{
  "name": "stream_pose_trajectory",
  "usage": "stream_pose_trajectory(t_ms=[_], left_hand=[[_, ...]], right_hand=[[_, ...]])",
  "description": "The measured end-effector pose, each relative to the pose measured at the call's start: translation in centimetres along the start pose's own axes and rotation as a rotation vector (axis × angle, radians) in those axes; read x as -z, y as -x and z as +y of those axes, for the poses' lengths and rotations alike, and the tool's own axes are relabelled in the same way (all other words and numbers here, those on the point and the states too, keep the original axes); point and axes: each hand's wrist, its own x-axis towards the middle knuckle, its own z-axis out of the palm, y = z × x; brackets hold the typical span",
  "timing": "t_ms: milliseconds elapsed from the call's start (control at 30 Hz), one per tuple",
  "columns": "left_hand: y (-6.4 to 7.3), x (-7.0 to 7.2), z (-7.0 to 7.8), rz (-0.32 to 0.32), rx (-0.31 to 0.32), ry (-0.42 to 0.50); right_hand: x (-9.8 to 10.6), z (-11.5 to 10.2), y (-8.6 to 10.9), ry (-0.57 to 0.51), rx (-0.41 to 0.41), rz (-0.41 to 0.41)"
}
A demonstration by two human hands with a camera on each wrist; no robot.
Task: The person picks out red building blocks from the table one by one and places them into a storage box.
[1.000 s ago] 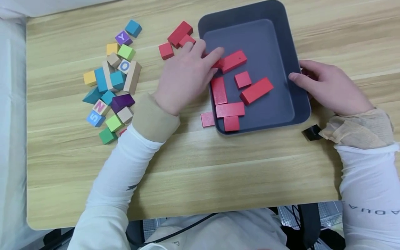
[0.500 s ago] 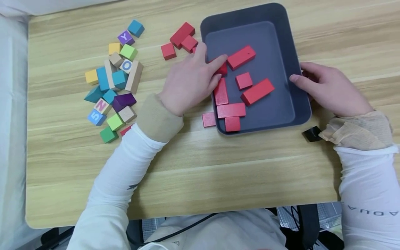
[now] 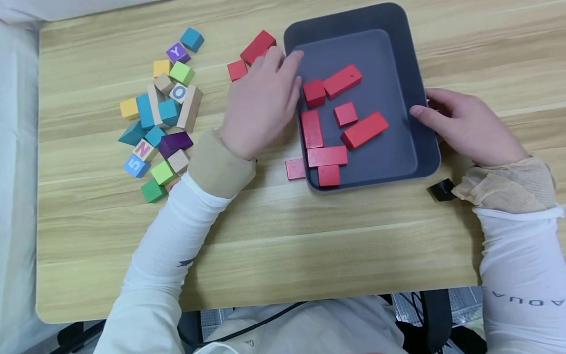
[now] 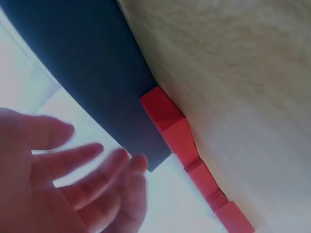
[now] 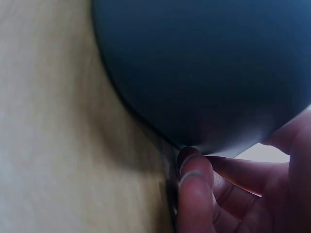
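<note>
My left hand hovers at the left rim of a dark grey tray, its fingers spread and nothing held. Under and beyond its fingertips are red blocks on the table, such as a long red block and a red cube, partly covered by the hand. In the left wrist view a row of red blocks lies against the tray's outer wall. My right hand grips the tray's right side, thumb over the rim and fingers outside. Several red blocks, including a long one, lie inside the tray.
To the left is a cluster of mixed coloured blocks, among them a purple block and a green cube. One small pink-red block lies outside the tray's left wall. A black object sits beside my right wrist.
A red cube under my left fingers was moved into the tray and released beside the long red block, which shifted right. My left hand then drew back up and left over the tray's rim.
</note>
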Motion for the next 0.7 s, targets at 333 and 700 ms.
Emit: stream_pose_trajectory(t_ms=[333, 700], left_hand=[[-0.4, -0.7, -1.1, -0.222, 0.053, -0.017], [-0.3, -0.8, -1.1, -0.209, 0.035, -0.078]], right_hand=[[0.0, -0.1, 0.0, 0.004, 0.003, -0.001], [0.1, 0.0, 0.0, 0.016, -0.014, 0.001]])
